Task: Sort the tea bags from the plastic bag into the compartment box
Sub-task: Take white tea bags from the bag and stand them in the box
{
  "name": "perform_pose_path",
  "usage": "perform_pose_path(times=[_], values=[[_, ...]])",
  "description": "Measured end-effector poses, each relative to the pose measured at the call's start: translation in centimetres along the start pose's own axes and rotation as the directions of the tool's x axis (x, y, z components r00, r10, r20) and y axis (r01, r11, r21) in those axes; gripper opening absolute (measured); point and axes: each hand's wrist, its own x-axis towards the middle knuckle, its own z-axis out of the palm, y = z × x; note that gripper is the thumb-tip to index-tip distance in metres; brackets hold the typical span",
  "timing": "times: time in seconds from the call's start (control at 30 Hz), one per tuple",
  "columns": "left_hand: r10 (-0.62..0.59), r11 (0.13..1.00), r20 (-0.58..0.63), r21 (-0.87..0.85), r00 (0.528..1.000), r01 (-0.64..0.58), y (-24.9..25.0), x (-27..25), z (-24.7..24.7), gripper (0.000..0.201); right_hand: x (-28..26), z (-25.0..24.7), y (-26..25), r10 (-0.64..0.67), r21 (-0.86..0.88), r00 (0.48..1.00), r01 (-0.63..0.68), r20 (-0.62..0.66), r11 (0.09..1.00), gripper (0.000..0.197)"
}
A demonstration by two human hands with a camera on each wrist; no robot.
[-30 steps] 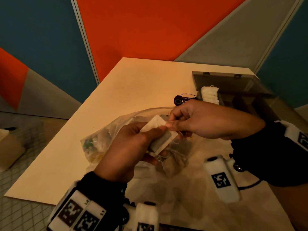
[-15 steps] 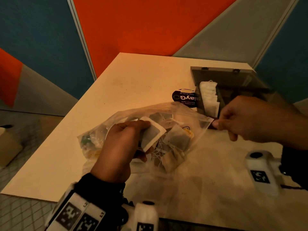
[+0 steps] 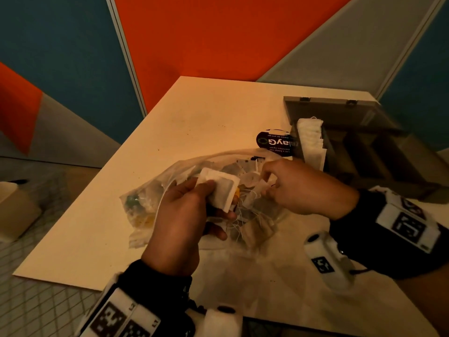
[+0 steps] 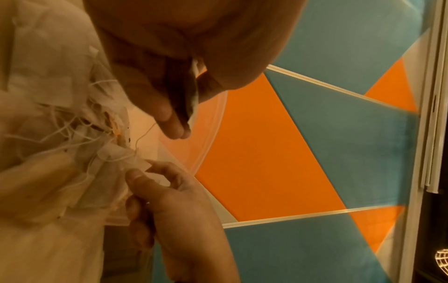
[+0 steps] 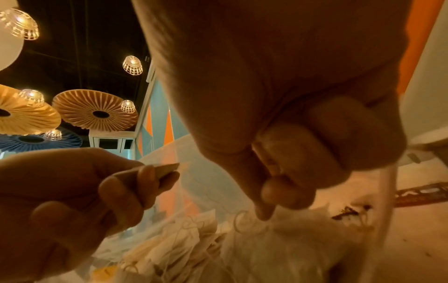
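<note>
A clear plastic bag (image 3: pixel 155 200) full of tea bags lies open in the middle of the table. My left hand (image 3: pixel 215 199) hovers over it and grips one white tea bag (image 3: pixel 222 188) between thumb and fingers; the left wrist view shows the tea bag (image 4: pixel 194 95) edge-on. My right hand (image 3: pixel 266 177) reaches into the bag's mouth from the right and pinches the corner of another tea bag (image 4: pixel 141 165) in the tangled pile. The compartment box (image 3: pixel 359 110) stands open at the back right, with white tea bags (image 3: pixel 312 139) stacked upright in its left compartment.
A black round label (image 3: pixel 273 142) lies on the table between the plastic bag and the box. The table's left edge (image 3: pixel 80 207) runs diagonally, with tiled floor beyond it. A pale block (image 3: pixel 14 210) sits on the floor at far left.
My right hand went from the left hand's tea bag over to the box, then came back to the plastic bag's mouth. The left hand kept its tea bag and stayed over the bag.
</note>
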Motion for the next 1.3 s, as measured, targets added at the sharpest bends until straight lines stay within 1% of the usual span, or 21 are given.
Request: perform_pose_path(times=[0.03, 0.1, 0.17, 0.27, 0.33, 0.4, 0.43, 0.53, 0.6, 0.63, 0.67, 0.7, 0.77, 0.8, 0.9, 1.03, 1.1, 1.2, 1.3], values=[[0.015, 1.0, -0.002, 0.007, 1.0, -0.015, -0.1, 0.0, 0.0, 0.02, 0.0, 0.2, 0.0, 0.006, 0.0, 1.0, -0.006, -0.013, 1.0, 0.015], [0.046, 0.999, -0.007, 0.007, 0.999, -0.046, -0.3, -0.1, 0.0, 0.023, -0.3, 0.2, 0.2, 0.026, 0.055, 0.999, -0.024, -0.03, 0.998, 0.015], [0.054, 0.999, -0.013, -0.008, 0.998, -0.054, -0.4, -0.1, 0.1, 0.025, -1.1, -0.2, 0.5, 0.048, 0.15, 0.998, -0.041, -0.048, 0.988, 0.015], [0.054, 0.999, -0.011, -0.006, 0.998, -0.054, -0.5, -0.1, 0.5, 0.025, -2.6, -1.3, 0.9, 0.091, 0.266, 0.988, -0.055, -0.125, 0.962, 0.018], [0.051, 0.999, -0.004, 0.012, 0.999, -0.051, -0.6, 0.0, 0.9, 0.024, -3.7, -2.0, 1.2, 0.15, 0.374, 0.976, -0.081, -0.16, 0.924, 0.017], [0.034, 0.999, 0.019, 0.037, 0.999, -0.035, -0.7, -0.1, 1.3, 0.024, -4.6, -2.5, 1.6, 0.218, 0.513, 0.966, -0.117, -0.141, 0.85, 0.017], [0.021, 0.998, 0.035, 0.056, 0.999, -0.023, -0.8, -0.2, 1.5, 0.023, -5.1, -2.6, 1.9, 0.251, 0.591, 0.962, -0.14, -0.109, 0.795, 0.018], [-0.019, 0.995, 0.078, 0.095, 0.997, 0.011, -1.0, -0.5, 2.2, 0.021, -6.2, -2.4, 2.7, 0.314, 0.802, 0.949, -0.19, 0.003, 0.566, 0.022], [-0.035, 0.995, 0.1, 0.094, 0.994, 0.026, -1.1, -0.8, 2.6, 0.021, -6.8, -1.9, 2.9, 0.304, 0.882, 0.95, -0.204, 0.073, 0.424, 0.017], [-0.042, 0.995, 0.115, 0.093, 0.993, 0.031, -1.2, -0.9, 2.8, 0.021, -7.1, -1.6, 2.9, 0.289, 0.899, 0.952, -0.209, 0.098, 0.384, 0.012], [-0.052, 0.995, 0.128, 0.086, 0.99, 0.041, -1.2, -1.0, 2.9, 0.021, -7.3, -1.2, 3.0, 0.276, 0.906, 0.954, -0.217, 0.118, 0.363, 0.007], [-0.065, 0.996, 0.135, 0.072, 0.989, 0.056, -1.1, -1.0, 3.1, 0.021, -7.5, -0.9, 3.0, 0.264, 0.91, 0.955, -0.224, 0.134, 0.349, 0.009], [-0.086, 0.996, 0.147, 0.031, 0.985, 0.082, -1.0, -1.1, 3.3, 0.02, -7.8, -0.2, 3.2, 0.238, 0.913, 0.96, -0.227, 0.15, 0.339, 0.022], [-0.089, 0.996, 0.153, 0.018, 0.984, 0.087, -0.9, -1.1, 3.4, 0.02, -7.9, 0.0, 3.2, 0.232, 0.914, 0.961, -0.228, 0.154, 0.337, 0.022], [-0.084, 0.996, 0.187, 0.0, 0.979, 0.086, -0.7, -1.2, 3.6, 0.021, -8.2, 0.4, 3.0, 0.196, 0.92, 0.967, -0.22, 0.162, 0.324, 0.015], [-0.1, 0.993, 0.257, -0.028, 0.961, 0.111, -0.7, -1.6, 3.7, 0.023, -8.3, 0.8, 2.7, 0.177, 0.917, 0.973, -0.203, 0.15, 0.344, 0.014], [-0.094, 0.993, 0.266, -0.046, 0.959, 0.11, -0.7, -1.5, 3.7, 0.022, -8.3, 1.0, 2.7, 0.175, 0.907, 0.973, -0.205, 0.149, 0.368, 0.02], [-0.086, 0.99, 0.239, -0.088, 0.967, 0.11, -0.7, -1.2, 3.6, 0.023, -8.5, 1.2, 3.0, 0.15, 0.874, 0.973, -0.223, 0.174, 0.432, 0.028], [-0.072, 0.984, 0.229, -0.144, 0.971, 0.106, -0.6, -0.9, 3.5, 0.025, -8.9, 1.3, 3.7, 0.198, 0.848, 0.964, -0.251, 0.177, 0.467, 0.029]])
